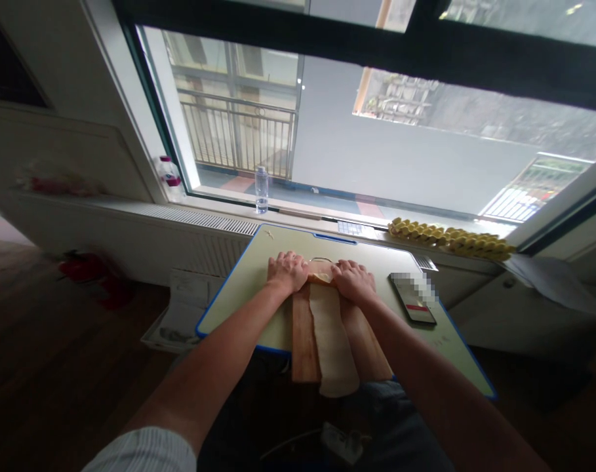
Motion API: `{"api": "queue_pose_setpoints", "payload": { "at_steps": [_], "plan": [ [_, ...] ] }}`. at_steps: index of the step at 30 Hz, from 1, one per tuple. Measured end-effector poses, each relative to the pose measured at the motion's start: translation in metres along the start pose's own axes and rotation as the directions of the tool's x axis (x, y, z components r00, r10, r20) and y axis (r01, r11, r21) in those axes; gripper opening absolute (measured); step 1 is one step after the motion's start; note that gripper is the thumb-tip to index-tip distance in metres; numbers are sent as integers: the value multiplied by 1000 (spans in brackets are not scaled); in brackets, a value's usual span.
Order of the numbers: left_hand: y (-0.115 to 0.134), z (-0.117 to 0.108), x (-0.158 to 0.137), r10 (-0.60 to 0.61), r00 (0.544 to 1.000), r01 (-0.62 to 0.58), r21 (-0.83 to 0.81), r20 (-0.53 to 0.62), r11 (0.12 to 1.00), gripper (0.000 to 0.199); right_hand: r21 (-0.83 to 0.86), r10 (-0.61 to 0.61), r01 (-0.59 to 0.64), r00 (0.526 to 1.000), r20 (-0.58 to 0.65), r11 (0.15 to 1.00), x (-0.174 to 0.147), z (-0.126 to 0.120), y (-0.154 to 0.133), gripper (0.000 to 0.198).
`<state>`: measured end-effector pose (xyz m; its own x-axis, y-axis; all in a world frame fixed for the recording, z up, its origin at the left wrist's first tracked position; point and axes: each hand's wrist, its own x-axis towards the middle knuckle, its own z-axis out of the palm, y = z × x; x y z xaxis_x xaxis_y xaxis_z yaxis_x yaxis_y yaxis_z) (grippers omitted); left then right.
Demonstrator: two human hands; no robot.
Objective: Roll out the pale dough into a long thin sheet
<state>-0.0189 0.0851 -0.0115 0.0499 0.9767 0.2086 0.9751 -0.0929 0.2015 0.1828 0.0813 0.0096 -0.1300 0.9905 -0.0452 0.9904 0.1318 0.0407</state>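
Note:
A long, flat strip of pale dough [332, 344] runs down a wooden cutting board [305, 347], its near end hanging past the board's front edge. Across the far part of the strip lies a wooden rolling pin [316, 280], seen only between my hands. My left hand [287, 270] is closed over the pin's left end, and my right hand [354, 280] over its right end. Both palms face down, so the pin's ends are hidden. A bit of dough shows at the pin's middle.
The board rests on a light green table [243, 288] with a blue rim. A phone [413, 298] lies right of my right hand. On the windowsill stand a clear bottle [261, 190], a pink-capped bottle [168, 172] and yellow egg trays [450, 239].

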Motion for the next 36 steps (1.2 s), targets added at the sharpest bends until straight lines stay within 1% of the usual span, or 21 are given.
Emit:
{"api": "queue_pose_setpoints", "payload": {
  "at_steps": [4,7,13,17,19,21,23,25,28,30,32,34,36],
  "plan": [
    [-1,1,-15,22,999,-23,-7,-48,1000,46,-35,20,-21,998,-53,999,-14,4,-5,54],
    [-1,0,-26,29,998,-30,-15,-64,999,46,-58,11,-16,996,-87,998,-23,5,-7,55],
    [0,-8,-43,46,998,-49,-61,-51,997,48,-54,6,-14,989,-149,998,-36,5,-9,56],
    [-1,-12,-46,49,998,-52,-99,-39,994,45,-68,-60,51,989,-137,996,-36,6,-7,50],
    [-2,-13,-45,44,998,-48,-122,-39,991,43,-77,-93,84,989,-118,993,-33,5,-5,47],
    [-2,-14,-43,60,998,-64,-161,-32,985,42,-69,-86,79,992,-97,994,-27,4,-4,48],
    [-2,-15,-43,120,993,-119,-213,-10,970,42,-54,-74,70,994,-84,996,-21,3,-3,48],
    [-3,-17,-43,202,979,-198,-248,-7,948,46,-44,-83,79,993,-83,996,-13,2,-1,47],
    [-3,-19,-39,282,957,-290,-245,-65,925,45,-40,-114,110,989,-95,993,0,1,1,44],
    [-3,-18,-32,313,945,-327,-253,-93,911,37,-32,-117,115,988,-98,993,9,0,1,43],
    [-2,-17,-20,329,939,-343,-275,-97,898,29,-11,-107,106,990,-91,994,17,-1,0,44],
    [0,-17,-6,316,944,-331,-294,-98,897,23,17,-90,92,993,-71,996,23,-2,-1,45],
    [2,-16,9,301,950,-312,-311,-82,898,22,44,-73,76,996,-60,996,29,-3,-2,45]
  ]
}}
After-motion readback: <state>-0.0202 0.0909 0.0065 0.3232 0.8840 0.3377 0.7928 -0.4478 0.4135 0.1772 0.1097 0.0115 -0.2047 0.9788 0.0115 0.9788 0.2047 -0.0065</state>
